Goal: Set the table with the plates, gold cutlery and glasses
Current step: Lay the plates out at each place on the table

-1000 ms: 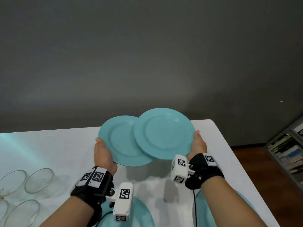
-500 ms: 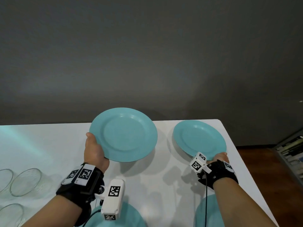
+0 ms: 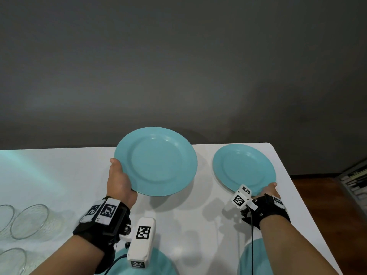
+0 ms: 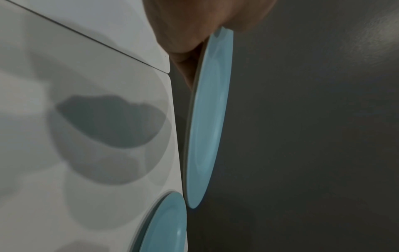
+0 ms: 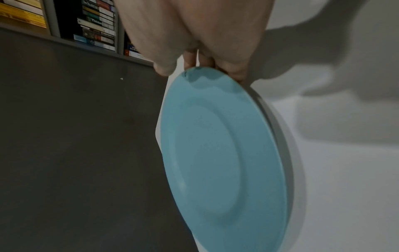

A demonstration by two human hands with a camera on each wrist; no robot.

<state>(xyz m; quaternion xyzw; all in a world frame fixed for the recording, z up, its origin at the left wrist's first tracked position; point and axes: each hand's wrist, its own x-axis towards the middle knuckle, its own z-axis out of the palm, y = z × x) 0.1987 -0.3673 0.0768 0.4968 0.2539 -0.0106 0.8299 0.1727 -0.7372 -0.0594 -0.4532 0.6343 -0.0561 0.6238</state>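
Note:
My left hand [image 3: 119, 179] grips the left rim of a turquoise plate [image 3: 156, 161] and holds it raised above the white table [image 3: 59, 175], near the far edge. In the left wrist view that plate [image 4: 207, 119] shows edge-on below my left hand [image 4: 194, 25]. My right hand [image 3: 268, 188] pinches the near rim of a second turquoise plate [image 3: 244, 167], which lies low at the table's far right corner. The right wrist view shows the thumb and fingers of my right hand [image 5: 194, 34] closed on this plate's [image 5: 215, 153] rim. No cutlery is in view.
Three clear glasses [image 3: 29, 221] [image 3: 12, 261] [image 3: 4, 215] stand at the left. Two more turquoise plates [image 3: 164, 262] [image 3: 245, 261] lie at the near edge under my forearms. A bookshelf [image 3: 355, 179] stands past the table's right edge, and a dark wall rises behind.
A second ago the two plates overlapped mid-table. My right hand carried its plate right and down to the far right corner. The left plate shifted left and stays raised.

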